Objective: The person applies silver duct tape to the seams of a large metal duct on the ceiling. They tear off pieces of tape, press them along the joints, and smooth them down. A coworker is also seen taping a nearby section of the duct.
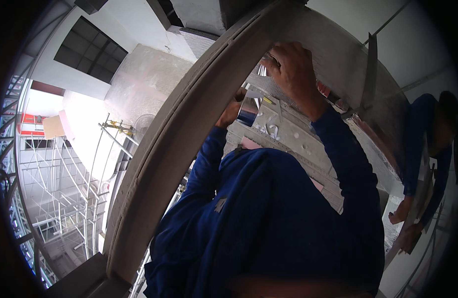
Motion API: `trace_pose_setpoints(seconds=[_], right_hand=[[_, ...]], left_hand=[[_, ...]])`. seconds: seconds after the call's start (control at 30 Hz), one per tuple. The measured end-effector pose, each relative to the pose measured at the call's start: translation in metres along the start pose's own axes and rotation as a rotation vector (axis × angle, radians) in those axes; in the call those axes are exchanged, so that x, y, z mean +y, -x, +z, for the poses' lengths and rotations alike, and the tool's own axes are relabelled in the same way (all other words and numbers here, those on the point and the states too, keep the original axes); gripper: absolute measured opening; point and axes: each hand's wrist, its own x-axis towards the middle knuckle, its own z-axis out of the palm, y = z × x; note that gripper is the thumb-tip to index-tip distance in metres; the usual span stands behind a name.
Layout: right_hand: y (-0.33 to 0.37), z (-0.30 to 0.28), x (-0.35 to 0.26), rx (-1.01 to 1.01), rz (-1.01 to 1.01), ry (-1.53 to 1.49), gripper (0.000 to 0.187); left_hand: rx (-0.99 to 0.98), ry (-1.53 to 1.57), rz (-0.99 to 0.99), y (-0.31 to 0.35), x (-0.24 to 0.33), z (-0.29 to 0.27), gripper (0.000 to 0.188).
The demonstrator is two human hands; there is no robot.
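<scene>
My left hand (231, 110) is closed round the edge of a shiny silver piece (248, 110) that looks like a roll or a curved sheet. It is held just beside the long curved grey beam (162, 141), which hides part of that hand. Higher up, my right hand (292, 67) has its fingers curled together against the beam's edge. A bright, thin strip (262, 70) shows under its fingertips; whether they pinch it is hidden. Both forearms are in dark blue sleeves.
Below my hands, a dusty plank platform (296, 144) carries curled white scraps (272, 131) and a small yellow tool (267, 100). At the right stands a blue-clad figure (422, 144), possibly a reflection. Pale scaffolding (82, 208) rises beyond the beam, far below left.
</scene>
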Motion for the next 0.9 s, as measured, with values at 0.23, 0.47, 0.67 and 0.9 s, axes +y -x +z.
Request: trace_pose_setpoints(seconds=[0.23,0.47,0.67,0.9], right_hand=[[0.006,-0.015,-0.001,-0.025,0.092,-0.076,0.039],[0.018,-0.037,-0.024,0.132,0.124,-0.126,0.027],[0.067,-0.025,-0.055,-0.139,0.830,-0.859,0.025],[0.072,0.008,-0.067,0.126,1.237,-1.346,0.043]], left_hand=[[0.113,0.065,0.048,0.019,-0.020,-0.003,0.022],[0.171,0.148,0.021,0.037,-0.043,-0.010,0.023],[0.230,0.136,0.013,0.048,-0.042,-0.021,0.026],[0.206,0.091,-0.025,0.060,-0.023,-0.032,0.030]])
